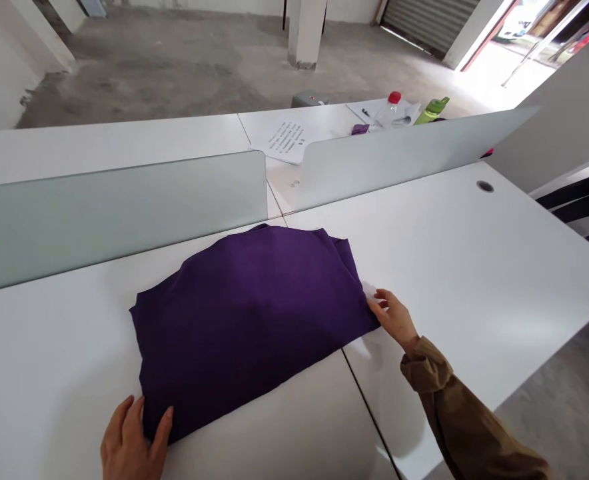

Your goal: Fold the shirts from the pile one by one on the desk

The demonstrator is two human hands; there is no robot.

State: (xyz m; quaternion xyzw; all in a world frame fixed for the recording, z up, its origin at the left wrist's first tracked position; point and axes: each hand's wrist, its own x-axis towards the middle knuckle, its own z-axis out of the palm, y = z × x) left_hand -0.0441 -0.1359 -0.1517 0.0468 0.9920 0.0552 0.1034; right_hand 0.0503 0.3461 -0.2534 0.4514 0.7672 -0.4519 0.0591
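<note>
A dark purple cloth [247, 327], folded flat, lies on the white desk [49, 360] in front of me. My left hand [132, 440] is at its near left corner, with the thumb on top of the fabric. My right hand [394, 317] pinches the cloth's right corner between thumb and fingers. A tan sleeve [454, 407] covers my right forearm. Any folds or layers under the top of the cloth are hidden.
A frosted divider [109, 213] and a second one [404, 160] stand along the desk's far side. Beyond them lie papers [287, 140], a red-capped bottle [392, 110] and a green bottle [432, 110]. A round cable grommet [485, 186] sits in the right desk.
</note>
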